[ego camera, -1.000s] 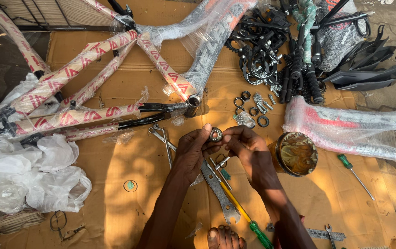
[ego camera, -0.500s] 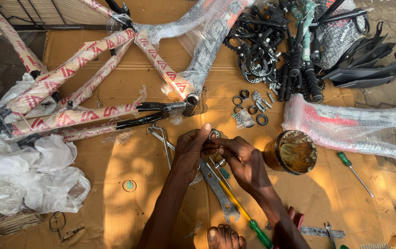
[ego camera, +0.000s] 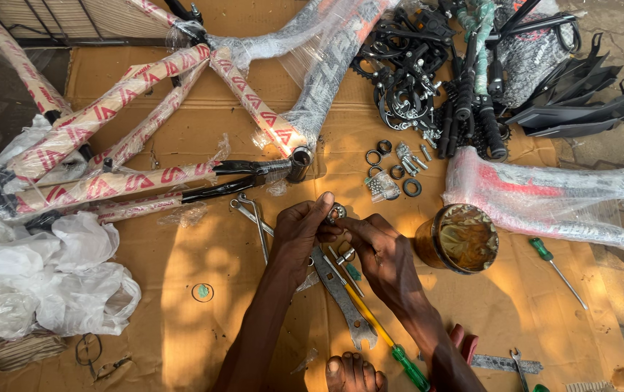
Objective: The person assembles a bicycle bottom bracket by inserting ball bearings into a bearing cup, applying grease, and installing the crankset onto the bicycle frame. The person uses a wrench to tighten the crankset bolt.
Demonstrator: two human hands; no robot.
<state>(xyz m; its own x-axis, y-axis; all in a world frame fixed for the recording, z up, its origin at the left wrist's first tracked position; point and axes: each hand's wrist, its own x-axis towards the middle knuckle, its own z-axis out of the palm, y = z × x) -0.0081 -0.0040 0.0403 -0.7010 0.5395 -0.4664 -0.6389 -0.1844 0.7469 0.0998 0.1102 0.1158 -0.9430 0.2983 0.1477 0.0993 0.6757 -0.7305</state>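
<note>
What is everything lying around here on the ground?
bicycle frame: one, red and cream under clear wrap, upper left
wrapped part: one, red and white, right
black parts pile: many, black, top right
rings and bolts: several, dark and silver, centre
tin: one, brown, open, right of the hands
screwdrivers: two, green handles, right and bottom
flat spanner: one, grey, under the hands
plastic sheeting: one heap, white, left
cardboard: one sheet, brown, underneath
small ring part: one, silver, between fingertips
left hand: holding the ring
right hand: holding the ring

Cardboard sheet (ego camera: 203,341) underlies everything. Wrapped bicycle frame (ego camera: 145,145) lies far left; pile of parts (ego camera: 457,80) far right. Open tin (ego camera: 461,238) right of both hands; flat wrench (ego camera: 341,294) beneath them; plastic bags (ego camera: 43,283) at left edge.
</note>
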